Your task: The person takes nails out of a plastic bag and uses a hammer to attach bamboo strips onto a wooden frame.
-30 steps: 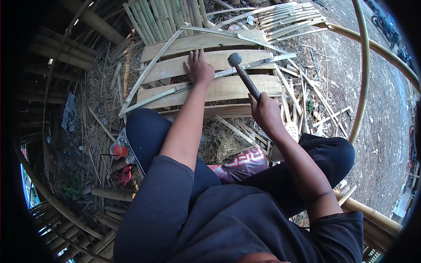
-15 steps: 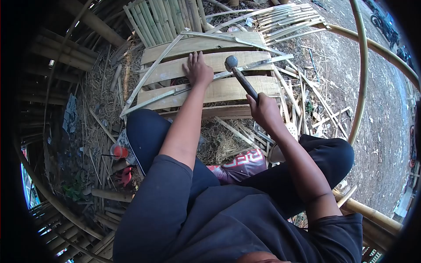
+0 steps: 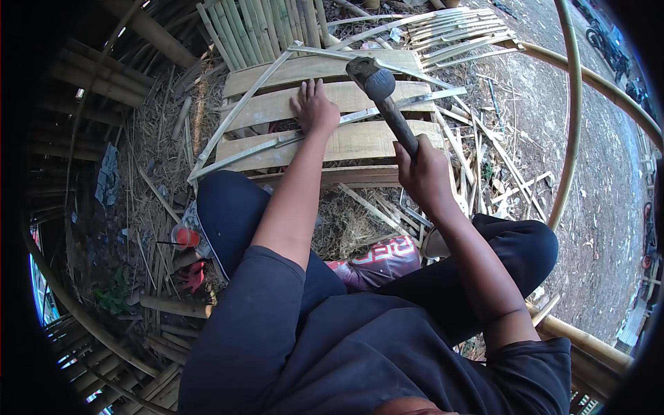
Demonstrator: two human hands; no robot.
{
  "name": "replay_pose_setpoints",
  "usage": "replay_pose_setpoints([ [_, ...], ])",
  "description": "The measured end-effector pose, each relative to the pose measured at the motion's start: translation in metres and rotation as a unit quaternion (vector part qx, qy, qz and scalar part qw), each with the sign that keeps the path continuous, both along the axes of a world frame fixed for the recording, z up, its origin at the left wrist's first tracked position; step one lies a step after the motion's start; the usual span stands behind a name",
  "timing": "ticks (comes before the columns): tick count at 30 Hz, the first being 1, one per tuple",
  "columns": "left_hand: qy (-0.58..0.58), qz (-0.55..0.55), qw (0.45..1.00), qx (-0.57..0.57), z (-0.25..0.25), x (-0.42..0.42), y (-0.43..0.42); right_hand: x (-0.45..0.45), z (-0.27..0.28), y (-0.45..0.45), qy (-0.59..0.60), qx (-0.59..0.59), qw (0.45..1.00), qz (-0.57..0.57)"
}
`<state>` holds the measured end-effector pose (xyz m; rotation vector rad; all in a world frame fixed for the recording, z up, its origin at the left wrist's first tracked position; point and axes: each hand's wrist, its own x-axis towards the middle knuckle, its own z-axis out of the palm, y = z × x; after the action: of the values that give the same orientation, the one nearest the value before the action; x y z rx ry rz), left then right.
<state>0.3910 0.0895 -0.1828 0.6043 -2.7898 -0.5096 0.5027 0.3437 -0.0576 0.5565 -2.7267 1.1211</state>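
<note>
My right hand [image 3: 425, 177] is wrapped round the dark handle of a hammer [image 3: 398, 124]. The hammer's rounded metal head is raised above the pale wooden planks. My left hand [image 3: 317, 111] lies with its fingers stretched out on the middle plank [image 3: 377, 95], holding nothing that I can see. By its wrist, a thin wooden strip [image 3: 356, 115] runs slantwise across the planks. More thin strips [image 3: 242, 114] meet it, making a triangular frame on the planks. Some of the strip is hidden beneath my left hand and forearm.
Split bamboo slats [image 3: 245, 31] stand behind the planks, and a slatted bamboo panel [image 3: 456, 34] lies at the back right. A bamboo pole [image 3: 573, 117] curves up on the right. A cup with red contents [image 3: 185, 237] sits by my left knee. Wood scraps and shavings litter the ground.
The hammer has been lifted away from the planks, and its head now looks larger and nearer. My right hand has turned slightly with it. My left hand has barely moved.
</note>
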Motion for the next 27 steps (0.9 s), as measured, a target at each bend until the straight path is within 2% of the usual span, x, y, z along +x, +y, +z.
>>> replay_pose_setpoints([
  [4,0.040,0.005,0.999,-0.009,-0.006,0.004,0.002,-0.003,-0.047,0.000,-0.110,0.142,0.983,-0.043],
  [6,0.090,0.013,0.996,-0.024,-0.003,-0.003,0.001,-0.001,-0.039,0.000,-0.129,0.118,0.983,-0.048],
  [8,0.085,-0.004,0.996,-0.011,-0.008,-0.002,-0.001,-0.002,-0.022,-0.005,-0.160,0.093,0.981,-0.063],
  [11,0.078,-0.002,0.997,-0.012,-0.014,-0.004,-0.004,-0.003,-0.014,0.000,-0.148,0.042,0.987,-0.051],
  [21,0.052,0.002,0.999,-0.008,-0.008,-0.003,-0.002,-0.008,-0.039,0.010,-0.191,0.060,0.978,-0.049],
  [27,0.051,-0.001,0.998,-0.022,-0.009,-0.001,-0.002,-0.006,-0.045,0.006,-0.166,0.080,0.982,-0.053],
])
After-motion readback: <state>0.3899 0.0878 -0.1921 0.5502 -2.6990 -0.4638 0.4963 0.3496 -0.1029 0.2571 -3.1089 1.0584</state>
